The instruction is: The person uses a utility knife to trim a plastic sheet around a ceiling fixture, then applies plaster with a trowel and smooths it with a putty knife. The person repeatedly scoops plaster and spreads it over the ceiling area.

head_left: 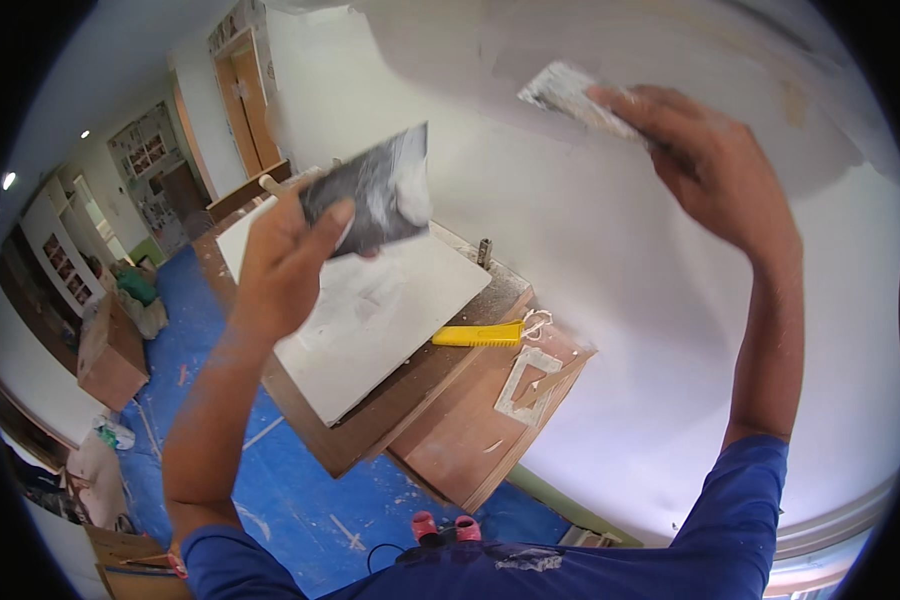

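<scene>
My left hand is closed round a wide putty knife, thumb on its dark metal blade. A lump of white putty clings near the blade's outer edge. My right hand is raised at the wall, closed on a smaller putty knife smeared with white, its handle mostly hidden by my fingers. Around that knife, the pale wall has greyer, damp-looking patches. I cannot tell whether the blade touches the wall. Below my left hand, a white board with powdery smears lies on a brown wooden cabinet top.
A yellow tool with a toothed edge lies beside the board. On a lower wooden surface rests a whitish rectangular frame. Blue sheeting covers the floor. A wooden box stands at the left, and wooden doors are farther back.
</scene>
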`<state>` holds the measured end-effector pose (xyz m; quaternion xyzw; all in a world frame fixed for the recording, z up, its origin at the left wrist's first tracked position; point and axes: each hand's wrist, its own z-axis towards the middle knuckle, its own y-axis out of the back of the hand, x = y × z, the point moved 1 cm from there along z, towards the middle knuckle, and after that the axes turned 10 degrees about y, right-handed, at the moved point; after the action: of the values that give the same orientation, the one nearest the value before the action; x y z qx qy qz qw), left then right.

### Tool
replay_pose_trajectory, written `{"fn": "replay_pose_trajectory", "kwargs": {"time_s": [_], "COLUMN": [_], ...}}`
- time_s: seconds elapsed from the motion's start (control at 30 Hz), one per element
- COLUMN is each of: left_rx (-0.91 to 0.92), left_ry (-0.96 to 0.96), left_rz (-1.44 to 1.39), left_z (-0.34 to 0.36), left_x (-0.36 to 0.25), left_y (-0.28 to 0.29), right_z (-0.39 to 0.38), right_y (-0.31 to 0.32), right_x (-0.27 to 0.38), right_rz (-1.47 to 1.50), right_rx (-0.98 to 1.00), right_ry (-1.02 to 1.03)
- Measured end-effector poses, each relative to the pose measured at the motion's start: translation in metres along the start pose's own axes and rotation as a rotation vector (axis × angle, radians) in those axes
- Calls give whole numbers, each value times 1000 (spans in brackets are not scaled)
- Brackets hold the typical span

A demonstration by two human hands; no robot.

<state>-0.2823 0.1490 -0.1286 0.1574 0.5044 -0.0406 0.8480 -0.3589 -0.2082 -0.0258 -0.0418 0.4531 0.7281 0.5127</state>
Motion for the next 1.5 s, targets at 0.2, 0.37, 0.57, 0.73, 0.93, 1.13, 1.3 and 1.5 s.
{"fn": "replay_pose_trajectory", "kwargs": {"time_s": [0.2,0.37,0.57,0.73,0.93,1.13,1.3,1.5], "left_rx": [-172,-260,-357,-422,-514,-550,-478,-378], "left_ry": [-525,-616,-941,-1084,-1174,-1162,-1079,-1136], "left_rz": [458,686,666,737,748,759,681,766], "left_z": [85,141,215,251,281,291,295,281], "left_x": [7,0,-9,-12,-11,-6,-1,16], "left_y": [-2,-17,-37,-51,-69,-74,-92,-72], "right_z": [65,93,88,82,80,76,71,74], "right_y": [-18,-18,-22,-27,-26,-34,-17,-24], "right_x": [-37,-41,-38,-46,-65,-75,-60,-53], "right_rz": [-100,-246,-92,11,-31,19,-57,-78], "right_rx": [63,-7,-190,-210,-209,-276,-198,-283], "right_ry": [34,57,83,48,108,123,50,54]}}
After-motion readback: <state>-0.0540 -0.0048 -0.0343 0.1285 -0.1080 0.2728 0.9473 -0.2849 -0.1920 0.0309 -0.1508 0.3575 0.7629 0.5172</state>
